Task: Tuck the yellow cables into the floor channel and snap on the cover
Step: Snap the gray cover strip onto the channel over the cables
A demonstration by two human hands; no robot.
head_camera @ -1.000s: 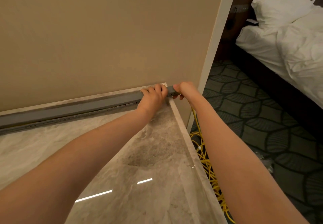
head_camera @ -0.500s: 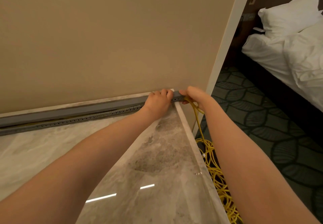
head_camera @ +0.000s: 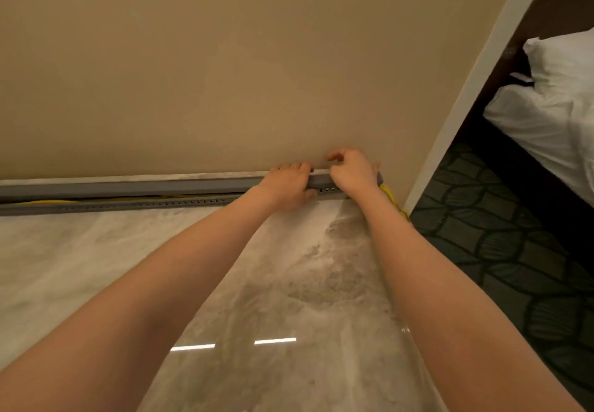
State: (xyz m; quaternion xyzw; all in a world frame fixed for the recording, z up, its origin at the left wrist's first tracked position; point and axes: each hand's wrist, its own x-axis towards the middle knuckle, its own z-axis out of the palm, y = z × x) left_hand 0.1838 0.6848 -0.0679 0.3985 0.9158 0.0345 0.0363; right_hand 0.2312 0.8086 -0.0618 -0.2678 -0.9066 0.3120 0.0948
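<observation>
A grey floor channel [head_camera: 135, 206] with a perforated front wall runs along the foot of the beige wall. Its grey cover [head_camera: 128, 188] lies over it, raised at the left, where a gap shows yellow cables [head_camera: 48, 201] inside. My left hand [head_camera: 287, 186] presses down on the cover near its right end, fingers curled over the top. My right hand [head_camera: 352, 172] rests on the cover's right end, thumb and forefinger lifted. More yellow cable [head_camera: 393, 199] leaves the channel's end behind my right wrist and drops towards the carpet.
Glossy marble floor [head_camera: 96, 267] spreads in front of the channel, ending at a raised edge on the right. Dark patterned carpet [head_camera: 498, 244] lies beyond it. A white wall corner trim [head_camera: 466, 90] and a bed with white linen [head_camera: 553, 116] stand at the right.
The view has shifted right and closer to the wall. My right hand has moved from the cable at the channel's end onto the top of the cover. My left hand stays pressing the cover.
</observation>
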